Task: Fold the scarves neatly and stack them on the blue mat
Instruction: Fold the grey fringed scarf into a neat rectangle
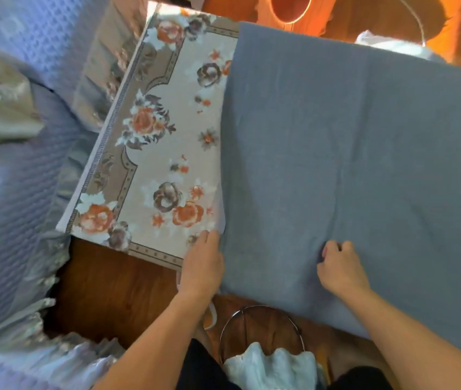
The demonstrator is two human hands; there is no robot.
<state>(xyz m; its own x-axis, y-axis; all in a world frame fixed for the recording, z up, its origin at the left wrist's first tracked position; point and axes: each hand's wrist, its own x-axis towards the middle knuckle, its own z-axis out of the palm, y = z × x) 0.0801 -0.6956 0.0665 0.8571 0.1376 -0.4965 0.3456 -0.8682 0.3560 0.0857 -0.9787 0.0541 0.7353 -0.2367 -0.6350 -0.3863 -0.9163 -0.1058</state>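
- One scarf is in play: a large grey-blue scarf (350, 153) lies spread nearly flat over the right part of a floral rug (150, 153), its near edge hanging past the rug onto the wooden floor (111, 291).
- Left hand (202, 266) rests at the scarf's near left edge, fingers extended along the hem; whether it pinches the cloth or only presses it I cannot tell.
- Right hand (339, 266) sits on top of the scarf near its front edge, fingers curled, apparently bunching a bit of fabric between thumb and fingertips.
- Progress, as I judge it: early. The scarf shows faint creases but no clear fold, and nothing folded or stacked is visible.
- No blue mat can be identified with certainty; the grey-blue cloth may hide it, or it may lie out of view.
- White fabric (268, 367) beside a wire hoop (260, 322) near the person's lap may be another scarf awaiting its turn, so folding and stacking likely all remain.
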